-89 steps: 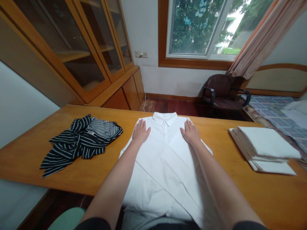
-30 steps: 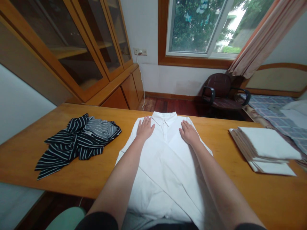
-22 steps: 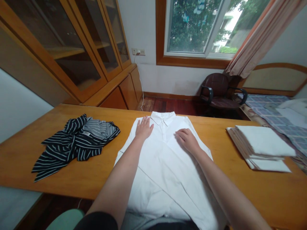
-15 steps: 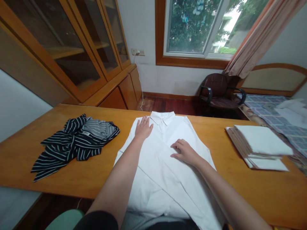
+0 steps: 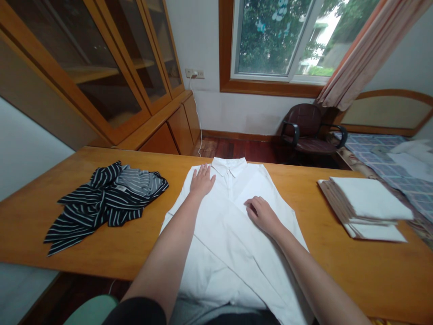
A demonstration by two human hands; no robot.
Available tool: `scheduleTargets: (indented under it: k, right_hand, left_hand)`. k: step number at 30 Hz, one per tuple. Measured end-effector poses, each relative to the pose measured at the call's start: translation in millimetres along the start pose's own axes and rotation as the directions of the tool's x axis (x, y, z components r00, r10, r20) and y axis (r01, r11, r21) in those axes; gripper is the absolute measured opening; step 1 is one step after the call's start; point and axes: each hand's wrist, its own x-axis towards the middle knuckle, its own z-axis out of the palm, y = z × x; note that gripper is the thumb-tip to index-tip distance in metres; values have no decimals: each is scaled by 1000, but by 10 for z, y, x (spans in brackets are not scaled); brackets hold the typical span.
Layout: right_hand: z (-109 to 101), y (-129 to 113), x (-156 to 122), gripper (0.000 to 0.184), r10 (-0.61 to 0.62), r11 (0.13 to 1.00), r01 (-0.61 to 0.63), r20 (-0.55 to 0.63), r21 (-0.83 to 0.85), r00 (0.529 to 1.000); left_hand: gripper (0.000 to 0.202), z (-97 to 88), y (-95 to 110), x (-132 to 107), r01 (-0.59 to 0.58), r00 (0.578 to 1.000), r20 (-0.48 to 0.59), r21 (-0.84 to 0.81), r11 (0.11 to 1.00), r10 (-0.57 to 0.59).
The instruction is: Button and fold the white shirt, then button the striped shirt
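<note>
A white collared shirt [image 5: 221,230] lies spread on the wooden table, its collar toward the far edge and its lower end at my body. Both sleeves are folded in across its front. My left hand [image 5: 202,180] rests flat and open on the shirt's left shoulder, beside the collar. Over the right chest, my right hand [image 5: 262,214] has its fingers loosely curled, thumb a little apart, touching or just above the cloth. I see nothing held in it. A crumpled black-and-white striped garment [image 5: 104,196] lies to the left.
A folded stack of white and brownish cloth or paper [image 5: 368,203] sits on the table [image 5: 314,275] at right. Behind are a glass-door cabinet [image 5: 158,110], an office chair [image 5: 306,128] and a bed [image 5: 379,153]. A pale green stool [image 5: 91,311] stands at lower left.
My right hand has shifted slightly right, and its thumb has drawn closer to the fingers. My left hand stays on the shoulder, and the shirt looks nearly unchanged.
</note>
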Motion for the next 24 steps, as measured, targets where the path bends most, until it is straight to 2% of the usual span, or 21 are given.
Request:
scheduleTargets:
  k: [2, 6, 8, 11, 16, 19, 21, 24]
  right_hand:
    - [8, 6, -1, 14, 9, 1000, -8, -22, 14, 1000]
    - [10, 11, -5, 22, -8, 1000, 9, 15, -6, 1000]
    - [18, 19, -2, 15, -8, 1000, 8, -7, -13, 1000]
    - [25, 30, 0, 16, 2, 1000, -1, -59, 12, 998]
    - [15, 17, -9, 22, -13, 1000, 13, 5, -28, 1000]
    - [24, 18, -4, 16, 12, 998, -15, -41, -60, 999]
    - [30, 23, -1, 16, 31, 998, -35, -81, -58, 996]
    - [29, 30, -6, 23, 12, 998, -16, -61, -60, 998]
  left_hand:
    - [64, 0, -1, 0, 1, 1000, -1, -1, 1000, -1]
    - [64, -4, 2, -3, 9, 1000, 9, 4, 1000, -9]
    - [65, -6, 6, -6, 8, 1000, 10, 9, 1000, -8]
    - [66, -10, 11, -10, 8, 1000, 6, 19, 1000, -8]
    - [66, -21, 12, -11, 12, 1000, 13, 19, 1000, -12]
    - [65, -21, 13, -12, 14, 1000, 14, 15, 1000, -14]
    - [63, -17, 14, -16, 13, 1000, 0, 7, 1000, -13]
    - [58, -20, 4, -24, 6, 999, -40, -35, 999, -7]
